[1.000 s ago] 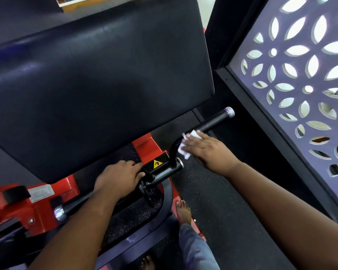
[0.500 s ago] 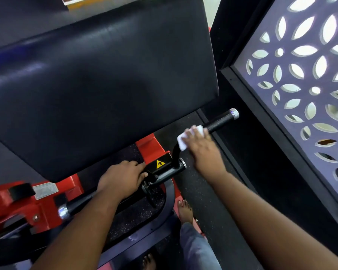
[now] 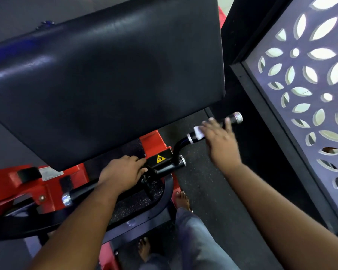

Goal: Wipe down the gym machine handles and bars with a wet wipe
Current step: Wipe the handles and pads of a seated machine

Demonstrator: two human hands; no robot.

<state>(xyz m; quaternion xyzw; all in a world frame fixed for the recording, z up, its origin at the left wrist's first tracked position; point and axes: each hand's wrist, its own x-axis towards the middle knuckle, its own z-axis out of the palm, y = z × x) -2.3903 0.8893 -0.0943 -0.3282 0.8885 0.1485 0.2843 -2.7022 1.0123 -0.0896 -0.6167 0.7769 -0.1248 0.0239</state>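
A black right handle bar with a chrome end cap juts out below the machine's pad. My right hand lies over this bar and presses a white wet wipe against it with spread, fairly straight fingers; the hand is motion-blurred. The wipe shows at the inner end of the grip, next to a chrome ring. My left hand grips the black left handle bar close to the central pivot block, which carries a yellow warning sticker.
A large black padded rest overhangs the handles. Red machine frame sits at the lower left. A perforated lattice panel in a black frame closes in the right side. My bare feet stand on dark rubber floor below.
My right hand has slid the wipe outward along the right handle, from the bend toward the chrome end. My left hand has kept its grip on the left bar.
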